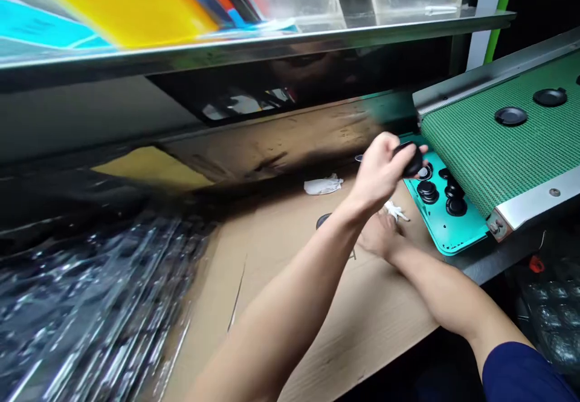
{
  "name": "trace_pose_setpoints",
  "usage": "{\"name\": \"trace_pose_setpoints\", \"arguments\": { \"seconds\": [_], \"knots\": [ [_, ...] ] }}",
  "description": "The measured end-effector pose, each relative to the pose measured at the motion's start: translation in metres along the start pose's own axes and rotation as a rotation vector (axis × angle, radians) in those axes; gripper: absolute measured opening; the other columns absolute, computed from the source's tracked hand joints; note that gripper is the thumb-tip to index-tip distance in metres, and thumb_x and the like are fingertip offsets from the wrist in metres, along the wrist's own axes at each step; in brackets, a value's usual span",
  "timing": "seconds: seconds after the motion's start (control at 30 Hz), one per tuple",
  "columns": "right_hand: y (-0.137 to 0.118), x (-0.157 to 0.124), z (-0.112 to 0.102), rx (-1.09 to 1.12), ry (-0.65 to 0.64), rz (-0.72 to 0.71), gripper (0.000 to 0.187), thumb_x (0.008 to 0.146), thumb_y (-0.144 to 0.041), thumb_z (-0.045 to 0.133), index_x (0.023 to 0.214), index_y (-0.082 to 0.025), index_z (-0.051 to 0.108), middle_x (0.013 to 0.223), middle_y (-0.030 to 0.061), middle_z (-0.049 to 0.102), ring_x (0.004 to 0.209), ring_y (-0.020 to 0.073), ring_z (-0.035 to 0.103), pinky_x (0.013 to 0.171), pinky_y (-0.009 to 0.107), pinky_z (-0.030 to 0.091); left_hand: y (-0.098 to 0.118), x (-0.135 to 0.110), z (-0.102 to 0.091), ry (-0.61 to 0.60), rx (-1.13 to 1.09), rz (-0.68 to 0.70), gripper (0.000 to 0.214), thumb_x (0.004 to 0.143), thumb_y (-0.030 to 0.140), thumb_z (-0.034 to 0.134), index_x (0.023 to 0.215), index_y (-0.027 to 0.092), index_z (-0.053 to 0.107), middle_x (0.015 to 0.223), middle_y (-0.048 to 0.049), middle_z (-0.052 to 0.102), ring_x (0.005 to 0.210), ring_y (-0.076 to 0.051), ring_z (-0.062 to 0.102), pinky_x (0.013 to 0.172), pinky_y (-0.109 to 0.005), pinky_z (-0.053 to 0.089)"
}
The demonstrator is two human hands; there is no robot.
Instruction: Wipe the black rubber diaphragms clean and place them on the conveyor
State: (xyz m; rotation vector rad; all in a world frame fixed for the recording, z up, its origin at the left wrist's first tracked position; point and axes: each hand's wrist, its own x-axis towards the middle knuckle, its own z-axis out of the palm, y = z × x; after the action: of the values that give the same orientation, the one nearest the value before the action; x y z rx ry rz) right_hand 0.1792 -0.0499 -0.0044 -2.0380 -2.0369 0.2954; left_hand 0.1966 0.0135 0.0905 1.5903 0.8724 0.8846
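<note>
From here I read left hand (376, 172) clamped on black rounded plastic knob (411, 161), held above teal panel (457, 233) with black round buttons (428, 191). Right hand (379, 236) lower, over brown cardboard sheet (290, 305); its state I cannot tell.

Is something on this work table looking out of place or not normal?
Yes. A black round part lies alone on the brown cardboard, apart from the similar parts on the teal panel. A crumpled white cloth also lies on the cardboard and looks left there by accident.
</note>
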Motion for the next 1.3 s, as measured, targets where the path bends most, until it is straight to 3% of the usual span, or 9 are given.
{"name": "trace_pose_setpoints", "arguments": {
  "seconds": [0.2,0.3,0.4,0.5,0.73,0.87,1.0,1.1,1.3],
  "knots": [
    [0.004,-0.005,-0.014,-0.027,-0.052,-0.053,0.041,0.090,-0.031,0.060,0.127,-0.015,0.064,0.129,0.0174,0.064,0.124,0.0323,0.055,0.102,0.044,0.048,-0.085,-0.103,-0.105,0.287,-0.489,-0.227,0.038,0.092,0.046,0.072,0.117,0.024,0.054,0.101,-0.0092,0.076,0.078,-0.021,0.075,0.059,-0.026,0.051],
    [0.009,0.002,-0.009,0.016,0.062,0.015,0.042,0.093,-0.035,0.056,0.129,-0.015,0.064,0.123,0.0168,0.065,0.119,0.0324,0.058,0.101,0.045,0.048,-0.103,-0.128,-0.127,0.322,-0.685,-0.286,0.032,0.098,0.048,0.062,0.115,0.022,0.057,0.092,-0.0087,0.076,0.071,-0.021,0.073,0.052,-0.024,0.046],
    [0.011,0.011,-0.002,0.152,0.282,0.035,0.050,0.095,-0.036,0.054,0.140,-0.014,0.059,0.124,0.0171,0.064,0.116,0.0307,0.060,0.104,0.044,0.048,-0.108,-0.126,-0.126,0.277,-0.861,-0.326,0.045,0.105,0.054,0.044,0.110,0.014,0.066,0.093,-0.0128,0.075,0.073,-0.021,0.073,0.053,-0.026,0.048],
    [0.000,0.010,0.007,0.292,0.428,-0.015,0.055,0.097,-0.043,0.055,0.143,-0.013,0.057,0.128,0.0178,0.064,0.116,0.0287,0.061,0.103,0.042,0.051,-0.110,-0.117,-0.125,0.325,-1.001,-0.363,0.040,0.107,0.039,0.041,0.109,0.011,0.070,0.096,-0.0135,0.076,0.078,-0.020,0.073,0.059,-0.027,0.053],
    [-0.043,-0.010,0.042,0.240,0.339,-0.309,0.045,0.102,-0.039,0.050,0.140,-0.019,0.064,0.135,0.0169,0.060,0.123,0.0288,0.057,0.105,0.043,0.051,-0.111,-0.116,-0.137,0.235,-1.230,-0.478,0.043,0.107,0.036,0.037,0.110,0.010,0.071,0.108,-0.0178,0.077,0.101,-0.026,0.076,0.098,-0.040,0.059],
    [-0.051,0.000,0.039,0.127,0.385,-0.194,0.044,0.105,-0.038,0.043,0.136,-0.019,0.067,0.132,0.0168,0.061,0.117,0.0292,0.056,0.104,0.044,0.050,-0.110,-0.115,-0.143,0.282,-1.202,-0.438,0.040,0.107,0.032,0.038,0.118,0.010,0.070,0.110,-0.0166,0.078,0.106,-0.025,0.075,0.103,-0.039,0.057],
    [-0.055,0.000,0.034,0.058,0.303,-0.302,0.044,0.106,-0.036,0.042,0.138,-0.019,0.067,0.137,0.0166,0.060,0.113,0.0287,0.056,0.102,0.043,0.048,-0.112,-0.113,-0.146,0.276,-1.190,-0.515,0.044,0.108,0.036,0.037,0.122,0.010,0.069,0.110,-0.0177,0.078,0.104,-0.027,0.076,0.100,-0.042,0.059],
    [-0.056,-0.003,0.035,0.043,0.337,-0.175,0.044,0.105,-0.034,0.040,0.134,-0.018,0.069,0.133,0.0176,0.062,0.112,0.0300,0.054,0.099,0.043,0.049,-0.112,-0.112,-0.144,0.310,-1.182,-0.514,0.041,0.107,0.032,0.038,0.122,0.010,0.069,0.106,-0.0156,0.079,0.102,-0.025,0.076,0.100,-0.039,0.059],
    [-0.056,-0.006,0.037,0.043,0.346,-0.198,0.045,0.106,-0.035,0.041,0.138,-0.018,0.068,0.138,0.0171,0.060,0.116,0.0308,0.052,0.102,0.044,0.048,-0.110,-0.114,-0.142,0.280,-1.220,-0.465,0.043,0.108,0.032,0.037,0.120,0.008,0.070,0.112,-0.0183,0.078,0.104,-0.026,0.076,0.102,-0.039,0.058]
  ]
}}
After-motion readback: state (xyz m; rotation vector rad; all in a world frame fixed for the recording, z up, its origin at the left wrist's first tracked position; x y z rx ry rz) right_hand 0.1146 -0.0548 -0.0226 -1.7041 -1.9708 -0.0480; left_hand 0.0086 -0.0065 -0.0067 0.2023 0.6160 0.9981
